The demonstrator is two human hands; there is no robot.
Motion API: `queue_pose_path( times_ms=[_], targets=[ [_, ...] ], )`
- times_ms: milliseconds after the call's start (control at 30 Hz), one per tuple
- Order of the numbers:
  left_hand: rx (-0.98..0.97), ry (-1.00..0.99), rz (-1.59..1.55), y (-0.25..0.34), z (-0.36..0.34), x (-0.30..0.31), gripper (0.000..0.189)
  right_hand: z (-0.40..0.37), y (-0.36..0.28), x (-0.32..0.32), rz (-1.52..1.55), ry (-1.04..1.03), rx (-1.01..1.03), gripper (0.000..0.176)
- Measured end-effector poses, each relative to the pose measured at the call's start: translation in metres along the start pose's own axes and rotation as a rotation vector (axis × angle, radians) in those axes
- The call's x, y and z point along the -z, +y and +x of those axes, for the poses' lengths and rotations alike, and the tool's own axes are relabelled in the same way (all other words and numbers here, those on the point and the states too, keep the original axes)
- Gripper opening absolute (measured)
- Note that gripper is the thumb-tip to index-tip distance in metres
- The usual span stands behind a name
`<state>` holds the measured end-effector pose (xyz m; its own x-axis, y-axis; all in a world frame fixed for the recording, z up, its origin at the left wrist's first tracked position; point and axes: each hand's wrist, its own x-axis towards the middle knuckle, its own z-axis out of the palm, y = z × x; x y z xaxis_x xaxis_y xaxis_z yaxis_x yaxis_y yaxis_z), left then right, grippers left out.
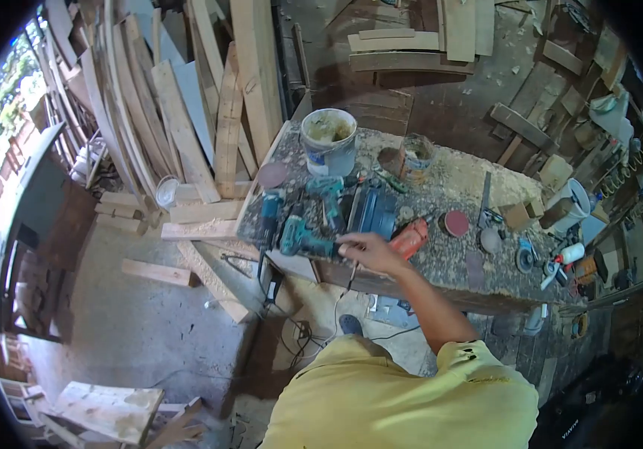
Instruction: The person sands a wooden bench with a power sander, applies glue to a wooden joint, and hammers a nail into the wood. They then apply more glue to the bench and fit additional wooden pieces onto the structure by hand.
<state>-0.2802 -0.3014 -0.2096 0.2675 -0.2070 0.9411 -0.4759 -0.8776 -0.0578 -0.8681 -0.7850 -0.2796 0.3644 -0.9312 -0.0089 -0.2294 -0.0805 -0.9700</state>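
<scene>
My right hand [370, 251] reaches over the near edge of the workbench, its fingers curled at the end of a teal and black cordless drill [300, 236]. Below those fingers, a thin dark strip [353, 275] hangs down past the bench edge. Just behind lies a second teal drill [327, 196], and left of it a blue and black power tool [269, 213] with a cord. A dark blue case [373, 212] and a red tool [411, 238] sit close to the hand. My left hand is out of view.
A white bucket [329, 142] and a smaller tub [416, 157] stand on the sawdust-covered workbench [448, 179]. Sanding discs [456, 223] lie to the right. Tall boards [187, 127] lean at the back left. Cables [302, 340] tangle on the floor by my foot [350, 325].
</scene>
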Motion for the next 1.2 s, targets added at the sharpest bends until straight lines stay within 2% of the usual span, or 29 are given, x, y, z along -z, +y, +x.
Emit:
queue_pose_path(
  times_ms=[33,67,100,167,200,267,300,367,400,467,500,533,600,633,700,733,767,800,833,867,900,933,967,1067,1133,1200],
  targets=[
    [0.080,-0.050,-0.176,0.033,-0.009,-0.003,0.052,0.014,0.003,0.028,0.012,0.005,-0.004,0.034],
    [0.157,-0.105,-0.355,0.060,-0.012,-0.002,0.048,0.025,0.005,0.056,-0.037,0.104,0.024,0.032],
    [0.145,-0.110,-0.361,0.087,-0.007,0.011,0.048,0.032,0.005,0.084,-0.091,0.202,0.048,0.030],
    [0.239,-0.756,-0.535,0.136,-0.002,0.038,0.049,0.044,0.004,0.132,0.030,0.390,-0.014,0.025],
    [0.236,-0.753,-0.535,0.146,-0.002,0.041,0.049,0.052,0.014,0.161,-0.065,0.498,0.009,0.022],
    [0.225,-1.357,-0.622,0.155,-0.006,0.046,0.050,0.069,0.038,0.220,-0.226,0.759,0.034,0.019],
    [0.223,-1.355,-0.615,0.166,-0.007,0.052,0.050,0.078,0.046,0.245,-0.292,0.911,0.031,0.019],
    [0.472,-1.551,-0.661,0.184,-0.011,0.063,0.051,0.096,0.054,0.283,-0.519,1.042,-0.042,0.021],
    [0.351,-1.558,-0.667,0.147,-0.040,0.034,0.050,0.108,0.060,0.294,-0.513,1.035,-0.040,0.021],
    [0.114,-1.544,-0.676,0.076,-0.097,-0.023,0.047,0.141,0.074,0.312,-0.797,0.836,-0.036,0.022],
    [0.295,-1.667,-0.619,0.080,-0.093,-0.010,0.048,0.162,0.084,0.318,-0.915,0.681,-0.247,0.022],
    [0.321,-1.659,-0.609,0.087,-0.091,-0.002,0.048,0.177,0.098,0.320,-0.914,0.663,-0.229,0.022],
    [0.185,-1.672,-0.563,0.090,-0.093,0.022,0.048,0.207,0.134,0.330,-1.348,0.251,-0.342,0.022],
    [0.132,-1.678,-0.531,0.083,-0.099,0.043,0.048,0.219,0.144,0.334,-1.342,0.167,-0.443,0.024],
    [0.632,-1.661,-0.504,0.006,-0.160,0.021,0.034,0.236,0.166,0.341,-1.349,0.012,-0.585,0.027],
    [0.596,-1.616,-0.491,0.007,-0.163,0.049,0.035,0.248,0.199,0.355,-1.320,-0.039,-0.589,0.030],
    [0.567,-1.574,-0.465,0.017,-0.161,0.072,0.036,0.249,0.206,0.358,-1.329,-0.059,-0.645,0.032],
    [0.582,-1.600,-0.366,0.055,-0.134,0.103,0.040,0.259,0.252,0.377,-1.316,-0.055,-0.711,0.036],
    [0.575,-1.663,-0.329,0.010,-0.171,0.099,0.040,0.249,0.228,0.366,-1.228,0.012,-0.682,0.042],
    [0.575,-1.586,-0.256,0.048,-0.147,0.132,0.043,0.263,0.272,0.391,-1.282,-0.112,-0.689,0.047],
    [0.628,-1.660,-0.243,0.014,-0.178,0.132,0.048,0.263,0.265,0.390,-1.205,-0.027,-0.698,0.052],
    [0.773,-1.706,-0.214,0.002,-0.197,0.136,0.051,0.269,0.285,0.405,-1.260,0.014,-0.703,0.058],
    [0.798,-1.672,-0.222,-0.010,-0.215,0.155,0.050,0.276,0.304,0.420,-1.311,0.059,-0.718,0.063],
    [0.837,-1.683,-0.084,0.018,-0.200,0.180,0.047,0.286,0.298,0.425,-1.409,-0.004,-0.702,0.053],
    [0.774,-1.672,-0.110,0.005,-0.220,0.186,0.047,0.291,0.289,0.426,-1.477,-0.082,-0.679,0.046],
    [0.866,-1.656,-0.213,0.009,-0.218,0.190,0.048,0.298,0.281,0.429,-1.546,-0.172,-0.643,0.039]
  ],
)
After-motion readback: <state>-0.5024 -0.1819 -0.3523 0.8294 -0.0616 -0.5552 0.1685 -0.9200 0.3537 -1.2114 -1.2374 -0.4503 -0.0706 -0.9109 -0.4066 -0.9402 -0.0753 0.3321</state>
